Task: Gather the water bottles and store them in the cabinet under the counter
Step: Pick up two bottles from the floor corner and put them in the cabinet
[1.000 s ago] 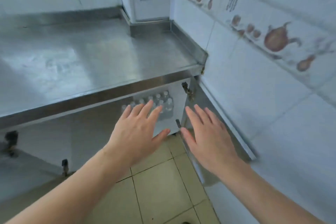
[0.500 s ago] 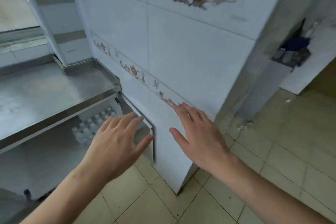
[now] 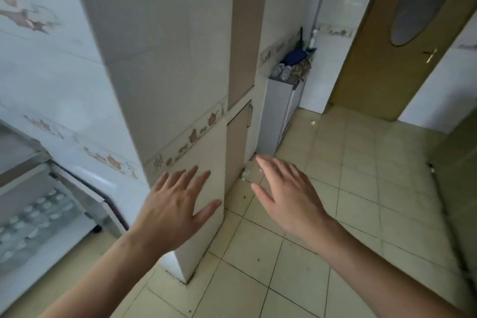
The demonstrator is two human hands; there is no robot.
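Two bare hands, left hand (image 3: 171, 210) and right hand (image 3: 289, 196), stretched forward with fingers spread, gripping nothing. Tiled wall corner (image 3: 204, 214) just beyond the left fingertips at twelve o'clock. Water bottles (image 3: 36, 217) standing in rows inside the open cabinet (image 3: 85, 217) under the counter, at nine o'clock, well apart from both hands

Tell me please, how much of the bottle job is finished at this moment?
Partly done: many water bottles already stand in the open cabinet at lower left. In hand: nothing, as the left hand and right hand are both open and empty. Left: a few more bottles seem to sit on the grey unit by the door.
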